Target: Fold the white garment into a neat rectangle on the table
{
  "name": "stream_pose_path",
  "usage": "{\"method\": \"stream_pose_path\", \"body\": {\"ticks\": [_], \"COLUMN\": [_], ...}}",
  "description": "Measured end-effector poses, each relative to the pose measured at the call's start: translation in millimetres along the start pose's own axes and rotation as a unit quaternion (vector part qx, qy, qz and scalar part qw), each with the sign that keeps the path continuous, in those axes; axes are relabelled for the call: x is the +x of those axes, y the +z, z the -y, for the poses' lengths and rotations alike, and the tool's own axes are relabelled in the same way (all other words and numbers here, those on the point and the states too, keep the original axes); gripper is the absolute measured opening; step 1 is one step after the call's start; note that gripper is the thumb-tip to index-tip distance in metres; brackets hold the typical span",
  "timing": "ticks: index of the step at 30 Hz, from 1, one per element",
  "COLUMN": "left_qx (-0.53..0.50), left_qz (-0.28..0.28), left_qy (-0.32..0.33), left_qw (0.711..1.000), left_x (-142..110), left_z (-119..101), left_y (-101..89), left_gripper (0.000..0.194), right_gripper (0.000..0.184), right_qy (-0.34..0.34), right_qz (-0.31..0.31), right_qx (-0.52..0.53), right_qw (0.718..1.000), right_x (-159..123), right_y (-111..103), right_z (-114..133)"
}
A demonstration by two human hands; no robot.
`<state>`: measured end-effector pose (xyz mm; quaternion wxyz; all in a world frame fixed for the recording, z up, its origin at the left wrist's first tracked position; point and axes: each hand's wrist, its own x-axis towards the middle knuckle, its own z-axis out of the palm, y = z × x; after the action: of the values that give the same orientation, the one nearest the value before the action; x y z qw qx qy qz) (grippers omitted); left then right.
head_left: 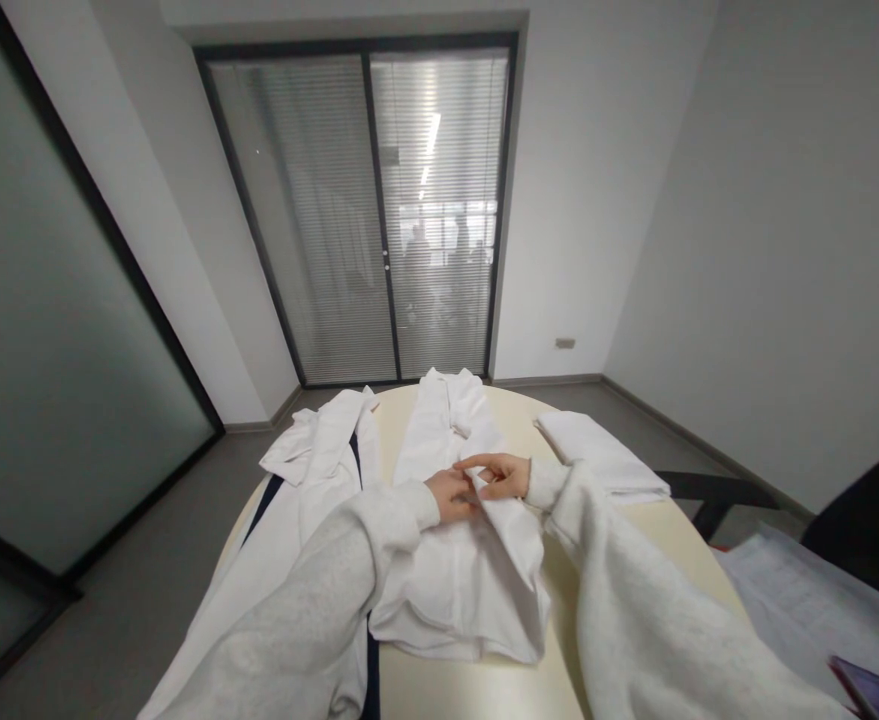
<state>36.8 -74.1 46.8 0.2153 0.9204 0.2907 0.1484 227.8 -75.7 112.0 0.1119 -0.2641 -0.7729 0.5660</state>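
Note:
A white shirt (454,590) lies lengthwise over the middle of the round table, its far part narrow and its near part spread wide with loose folds. My left hand (452,495) rests on the shirt's middle, fingers curled into the fabric. Close beside it, my right hand (500,476) pinches a raised edge of the same shirt, its index finger reaching over toward the left hand. The fingertips of both hands are partly hidden by cloth and by each other.
More white clothing (319,470) with a dark navy strip is heaped along the table's left side. A folded white garment (600,450) sits at the right edge of the pale table (476,690). A black chair (870,510) and white sheeting (821,590) are at right.

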Motion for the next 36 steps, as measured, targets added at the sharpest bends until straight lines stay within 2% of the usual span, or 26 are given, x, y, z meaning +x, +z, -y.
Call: {"method": "stream_pose_path", "body": {"ticks": [2,5,8,12,14,18,20,24,26,28,30,33,34,35,36], "left_qx": [-0.028,-0.141,-0.257,-0.358,-0.408,-0.483,-0.512,-0.586,-0.614,-0.635,-0.648,-0.634,-0.618,-0.591,-0.554], "left_qz": [0.002,-0.008,-0.007,-0.026,-0.052,-0.16,-0.175,-0.098,-0.058,-0.043,-0.068,-0.153,-0.175,-0.19,-0.2], "left_qy": [-0.009,-0.006,-0.025,-0.046,-0.057,-0.09,-0.093,-0.073,-0.093,-0.136,-0.197,-0.301,-0.318,-0.323,-0.319], "left_qw": [1.0,0.99,0.966,0.932,0.91,0.856,0.836,0.801,0.782,0.76,0.733,0.695,0.698,0.714,0.743], "left_x": [1,2,4,4,4,5,5,3,0,-3,-3,0,2,3,3], "left_z": [-4,-7,-8,-13,-13,-10,-11,-18,-18,-13,-4,7,9,10,10], "left_y": [3.0,8.3,9.4,1.6,-2.8,-6.0,-5.2,-3.3,-4.1,-6.6,-10.1,-13.0,-12.3,-10.6,-8.1], "left_gripper": [0.03,0.033,0.037,0.044,0.049,0.048,0.045,0.04,0.038,0.038,0.037,0.033,0.035,0.038,0.044], "right_gripper": [0.07,0.068,0.067,0.066,0.064,0.061,0.06,0.056,0.055,0.06,0.065,0.061,0.058,0.055,0.053], "right_qy": [-0.012,-0.028,-0.025,-0.016,-0.018,-0.038,-0.053,-0.074,-0.072,-0.063,-0.052,-0.046,-0.045,-0.042,-0.036], "right_qz": [0.003,-0.004,0.0,0.005,0.009,-0.004,-0.02,-0.03,-0.031,-0.027,-0.004,0.065,0.088,0.109,0.127], "right_qx": [0.014,0.036,0.052,0.065,0.071,0.087,0.095,0.09,0.078,0.075,0.071,0.029,0.008,-0.013,-0.029], "right_qw": [1.0,0.999,0.998,0.998,0.997,0.995,0.994,0.993,0.994,0.995,0.996,0.996,0.995,0.993,0.991], "right_x": [3,-2,-10,-14,-17,-28,-30,-15,-2,7,13,18,20,22,25], "right_y": [3,-6,-18,-22,-24,-36,-38,-20,-6,5,10,17,20,25,31], "right_z": [-3,-2,1,1,0,2,4,1,-5,-13,-20,-28,-31,-34,-36]}}
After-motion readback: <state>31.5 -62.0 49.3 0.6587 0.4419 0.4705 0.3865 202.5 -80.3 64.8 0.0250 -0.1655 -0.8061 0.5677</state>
